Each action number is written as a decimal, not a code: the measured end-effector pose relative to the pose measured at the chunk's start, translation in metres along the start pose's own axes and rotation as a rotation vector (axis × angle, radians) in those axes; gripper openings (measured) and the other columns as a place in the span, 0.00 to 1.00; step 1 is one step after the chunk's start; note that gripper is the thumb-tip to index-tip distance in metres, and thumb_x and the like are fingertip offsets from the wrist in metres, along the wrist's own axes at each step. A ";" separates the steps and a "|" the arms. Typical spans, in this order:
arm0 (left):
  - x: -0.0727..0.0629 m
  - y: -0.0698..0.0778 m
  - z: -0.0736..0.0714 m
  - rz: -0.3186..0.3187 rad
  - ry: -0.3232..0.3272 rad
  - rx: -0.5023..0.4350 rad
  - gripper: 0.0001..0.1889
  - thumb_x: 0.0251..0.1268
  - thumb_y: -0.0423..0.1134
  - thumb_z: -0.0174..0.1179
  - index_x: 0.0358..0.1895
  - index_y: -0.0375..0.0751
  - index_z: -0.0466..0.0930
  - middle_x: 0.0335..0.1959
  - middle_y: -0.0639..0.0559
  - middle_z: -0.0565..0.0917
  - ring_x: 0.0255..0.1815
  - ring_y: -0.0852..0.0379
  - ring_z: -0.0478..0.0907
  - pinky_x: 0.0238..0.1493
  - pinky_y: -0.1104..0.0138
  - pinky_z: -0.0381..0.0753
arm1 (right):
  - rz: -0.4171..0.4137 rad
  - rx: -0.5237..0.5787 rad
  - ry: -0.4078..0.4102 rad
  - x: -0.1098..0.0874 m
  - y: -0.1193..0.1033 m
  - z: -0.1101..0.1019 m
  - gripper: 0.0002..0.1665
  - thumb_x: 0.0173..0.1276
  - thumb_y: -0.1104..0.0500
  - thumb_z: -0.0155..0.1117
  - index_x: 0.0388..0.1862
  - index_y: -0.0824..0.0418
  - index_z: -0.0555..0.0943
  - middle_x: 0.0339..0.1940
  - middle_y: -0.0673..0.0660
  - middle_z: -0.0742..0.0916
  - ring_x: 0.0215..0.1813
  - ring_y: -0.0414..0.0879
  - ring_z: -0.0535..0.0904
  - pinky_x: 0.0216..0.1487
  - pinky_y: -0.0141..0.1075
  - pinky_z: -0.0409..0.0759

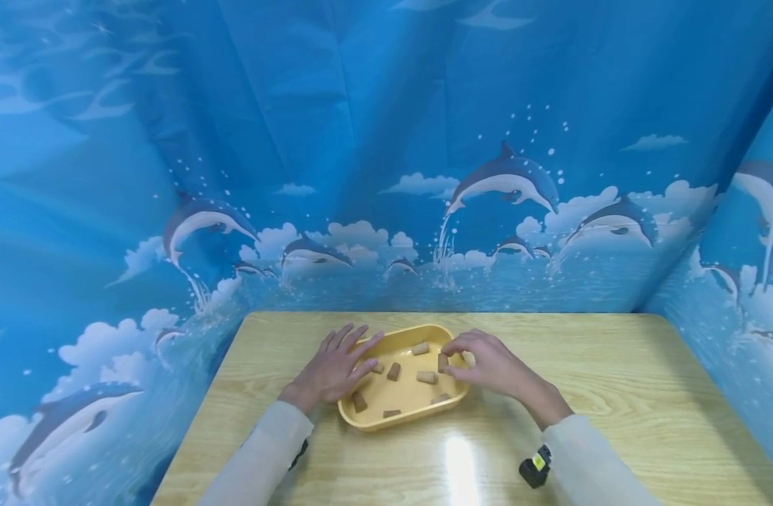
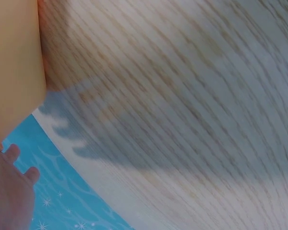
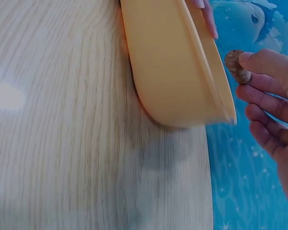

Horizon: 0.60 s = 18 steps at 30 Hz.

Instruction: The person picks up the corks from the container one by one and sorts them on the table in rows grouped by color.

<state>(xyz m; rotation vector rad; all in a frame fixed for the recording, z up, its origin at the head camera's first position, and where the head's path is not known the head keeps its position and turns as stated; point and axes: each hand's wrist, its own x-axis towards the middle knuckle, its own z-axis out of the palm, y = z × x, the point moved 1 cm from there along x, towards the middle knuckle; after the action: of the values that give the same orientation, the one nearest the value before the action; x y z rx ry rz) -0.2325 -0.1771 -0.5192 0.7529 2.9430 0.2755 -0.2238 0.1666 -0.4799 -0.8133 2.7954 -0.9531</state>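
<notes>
A yellow oval tray (image 1: 405,402) holds several tapered cork stoppers, among them a light cork (image 1: 426,377) and a darker cork (image 1: 394,371). My right hand (image 1: 494,362) pinches a brown cork stopper (image 3: 236,67) between thumb and fingers, above the tray's right side. The right wrist view shows this cork apart from the tray's wall (image 3: 173,62). At the tray's left side, my left hand (image 1: 332,369) rests on the rim with its fingers extended. In the left wrist view, only part of that hand (image 2: 9,191) shows beside the tray's outer wall (image 2: 14,57).
The tray stands on a wood-grain table (image 1: 614,393) with a bright light reflection near its front. Behind and beside the table hangs a blue curtain (image 1: 386,140) printed with dolphins. A small black device (image 1: 535,469) is strapped at the right wrist.
</notes>
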 end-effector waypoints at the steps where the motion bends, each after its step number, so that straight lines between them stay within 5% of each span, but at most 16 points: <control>1: 0.000 0.000 0.000 -0.002 -0.001 0.000 0.34 0.89 0.67 0.32 0.91 0.67 0.49 0.92 0.47 0.53 0.92 0.37 0.46 0.90 0.36 0.46 | 0.002 0.006 0.008 -0.002 0.002 -0.002 0.17 0.74 0.48 0.77 0.58 0.50 0.91 0.53 0.46 0.92 0.59 0.49 0.86 0.63 0.57 0.86; 18: 0.000 0.000 -0.001 -0.009 -0.001 0.011 0.34 0.89 0.67 0.33 0.91 0.67 0.49 0.92 0.47 0.54 0.92 0.36 0.47 0.89 0.35 0.50 | 0.032 -0.034 0.174 -0.035 0.043 -0.019 0.19 0.73 0.51 0.78 0.59 0.54 0.91 0.53 0.52 0.92 0.56 0.52 0.86 0.57 0.56 0.88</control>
<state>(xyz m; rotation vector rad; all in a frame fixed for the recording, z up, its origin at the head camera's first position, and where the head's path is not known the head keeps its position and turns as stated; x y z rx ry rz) -0.2328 -0.1767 -0.5177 0.7413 2.9483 0.2581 -0.2181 0.2234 -0.4929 -0.7200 2.9695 -1.0203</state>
